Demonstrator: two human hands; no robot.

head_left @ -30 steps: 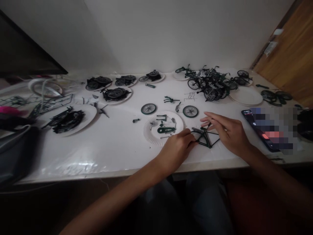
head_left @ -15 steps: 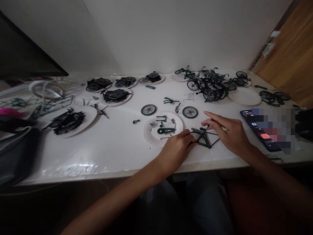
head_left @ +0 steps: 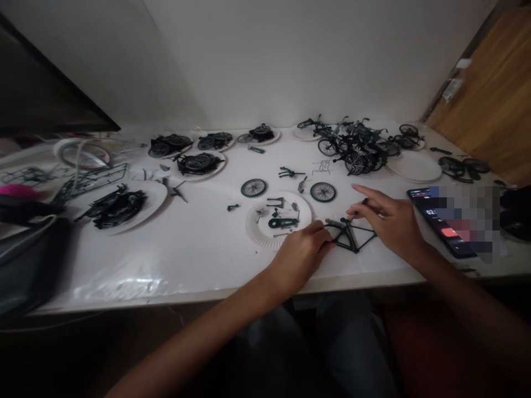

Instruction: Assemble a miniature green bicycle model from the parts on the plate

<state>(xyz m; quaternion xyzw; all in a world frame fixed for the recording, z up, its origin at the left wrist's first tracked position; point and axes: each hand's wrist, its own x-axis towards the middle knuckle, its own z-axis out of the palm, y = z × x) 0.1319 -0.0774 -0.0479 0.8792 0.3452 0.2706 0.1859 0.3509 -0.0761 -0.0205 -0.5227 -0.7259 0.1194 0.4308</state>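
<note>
My left hand [head_left: 301, 251] is closed on one end of a dark green miniature bicycle frame [head_left: 352, 243], which it holds low over the table's front part. My right hand [head_left: 394, 221] pinches a small dark piece [head_left: 364, 202] between thumb and finger, just above the frame and apart from its upper joint; its kind is too small to make out. The index finger sticks out. Beside my left hand, a white paper plate [head_left: 254, 228] bears a green chain guard [head_left: 282, 223] and other little parts. Two loose toy wheels [head_left: 322, 192] [head_left: 254, 188] lie behind it.
A heap of assembled toy bicycles [head_left: 359, 146] stands at the back right, near a white plate [head_left: 415, 167]. Several plates of dark bicycle parts [head_left: 198, 163] line the left and back. A phone [head_left: 442, 224] lies right of my right hand; a dark bag [head_left: 31, 265] sits at left.
My right hand has drawn the small dark piece up and to the right, away from the frame's upper joint. The left hand keeps its hold on the frame. The view has shifted slightly.
</note>
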